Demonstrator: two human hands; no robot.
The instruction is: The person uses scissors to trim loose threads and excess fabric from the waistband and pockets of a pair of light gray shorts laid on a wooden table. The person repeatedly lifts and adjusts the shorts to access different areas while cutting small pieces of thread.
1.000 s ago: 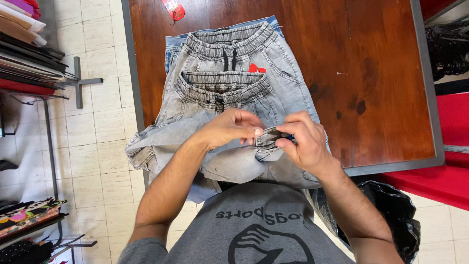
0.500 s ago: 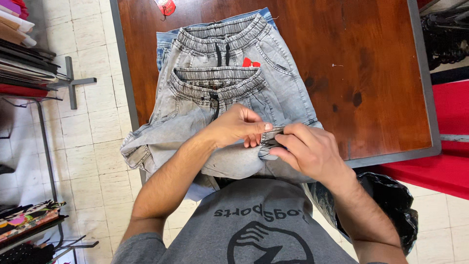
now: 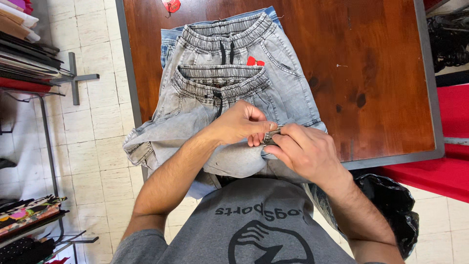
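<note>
While I look down from the head camera, the far left shows a rack of stacked folded clothes (image 3: 22,44) over a pale tiled floor (image 3: 97,142). Next comes the dark wooden desk (image 3: 381,73), and on its near left part lies a pile of grey washed denim shorts (image 3: 220,83) with elastic drawstring waistbands, a blue pair peeking out underneath at the top. The lowest folds of the top pair hang over the desk's near edge toward me.

My left hand (image 3: 239,122) rests on the top shorts near that edge, its fingers (image 3: 261,128) pinched narrow on a small dark fabric piece (image 3: 271,136) at the denim's edge. Touching it from the other side, my right hand (image 3: 305,154) has its fingers curled tight onto the same piece, so both hands meet there. I cannot tell exactly what the piece is.

Further right, a black plastic bag (image 3: 391,205) sits below the desk beside red cloth (image 3: 439,171).
</note>
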